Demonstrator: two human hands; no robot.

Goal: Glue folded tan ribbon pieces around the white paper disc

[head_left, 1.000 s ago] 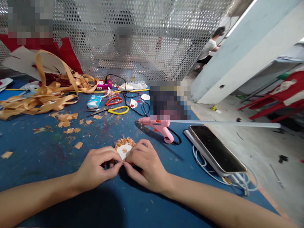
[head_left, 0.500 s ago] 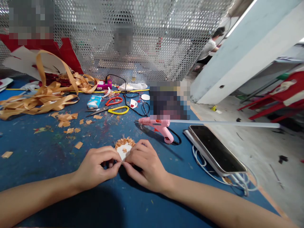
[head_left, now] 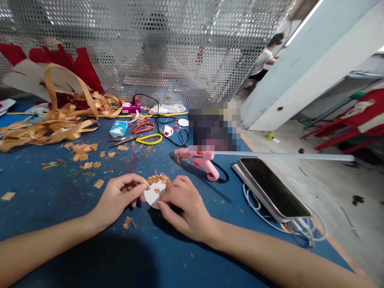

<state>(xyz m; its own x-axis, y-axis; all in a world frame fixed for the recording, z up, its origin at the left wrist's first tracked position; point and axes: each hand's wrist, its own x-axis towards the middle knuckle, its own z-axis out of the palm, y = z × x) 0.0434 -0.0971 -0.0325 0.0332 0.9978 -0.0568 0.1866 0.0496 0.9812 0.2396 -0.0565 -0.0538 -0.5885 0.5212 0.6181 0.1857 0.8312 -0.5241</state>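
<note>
On scuffed blue tabletop (head_left: 45, 188), near edge: right hand (head_left: 183, 204) pinches flat round white paper disc (head_left: 152, 197) at its lower rim, thumb and forefinger closed on it. Loose, half-curled left hand (head_left: 118, 197) has thumb tip touching disc's left rim, gripping nothing. Disc's far edge carries tufted, frayed tan fringe (head_left: 158, 179). 1 crumpled tan scrap (head_left: 128, 222) lies just beside left wrist. Glossy pink glue gun (head_left: 199, 158) sits near, behind right hand. Flat dark-screened phone (head_left: 273, 186) rests on coiled white cable (head_left: 255, 208). 2 scissors (head_left: 148, 139) and shiny gold ribbon heap (head_left: 51, 124) lie farther back.
</note>
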